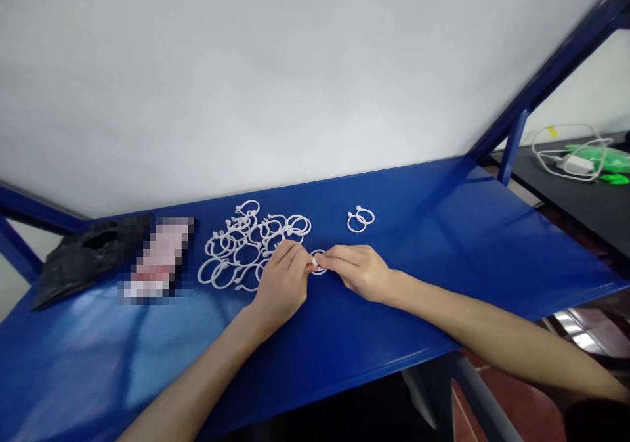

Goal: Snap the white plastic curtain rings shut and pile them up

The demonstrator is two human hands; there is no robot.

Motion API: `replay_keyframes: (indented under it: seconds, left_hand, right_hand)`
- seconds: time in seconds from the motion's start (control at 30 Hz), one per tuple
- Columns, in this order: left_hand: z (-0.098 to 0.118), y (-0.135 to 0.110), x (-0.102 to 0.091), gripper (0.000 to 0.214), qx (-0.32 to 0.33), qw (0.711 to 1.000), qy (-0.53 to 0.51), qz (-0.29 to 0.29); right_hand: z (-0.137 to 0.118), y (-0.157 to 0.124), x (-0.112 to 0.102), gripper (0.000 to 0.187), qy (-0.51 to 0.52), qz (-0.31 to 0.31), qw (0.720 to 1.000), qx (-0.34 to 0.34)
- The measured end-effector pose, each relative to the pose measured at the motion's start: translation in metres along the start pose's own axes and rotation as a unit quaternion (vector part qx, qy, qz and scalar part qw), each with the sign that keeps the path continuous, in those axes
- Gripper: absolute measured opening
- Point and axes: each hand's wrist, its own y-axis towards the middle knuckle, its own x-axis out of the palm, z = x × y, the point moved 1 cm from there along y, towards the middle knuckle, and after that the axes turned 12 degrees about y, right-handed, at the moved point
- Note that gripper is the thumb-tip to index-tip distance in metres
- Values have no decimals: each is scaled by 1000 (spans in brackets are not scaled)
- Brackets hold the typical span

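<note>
My left hand (281, 281) and my right hand (358, 270) meet over the blue shelf (443, 245), fingers pinched together on one white plastic ring (319, 262) between them. Just left of and behind my left hand lies a heap of several white rings (246, 242). A pair of white rings (360, 219) sits apart, behind my right hand.
A black plastic bag (73, 261) and a blurred pinkish object (155, 258) lie at the shelf's left end. Blue frame posts (512, 146) rise at the right. Beyond them a dark table (590, 205) holds white cable, a charger and green items. A white wall stands behind.
</note>
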Motion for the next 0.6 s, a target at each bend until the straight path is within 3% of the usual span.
replay_keyframes:
  seconds: [0.23, 0.43, 0.6]
  left_hand:
    - [-6, 4, -2, 6, -15, 998, 59, -21]
    - [-12, 2, -2, 21, 63, 993, 62, -77]
    - [-17, 0, 0, 14, 95, 989, 49, -102]
  right_hand:
    - [21, 9, -6, 30, -22, -30, 997, 73]
    - [72, 0, -29, 24, -61, 130, 951, 275]
    - [98, -9, -30, 18, -32, 139, 936, 323]
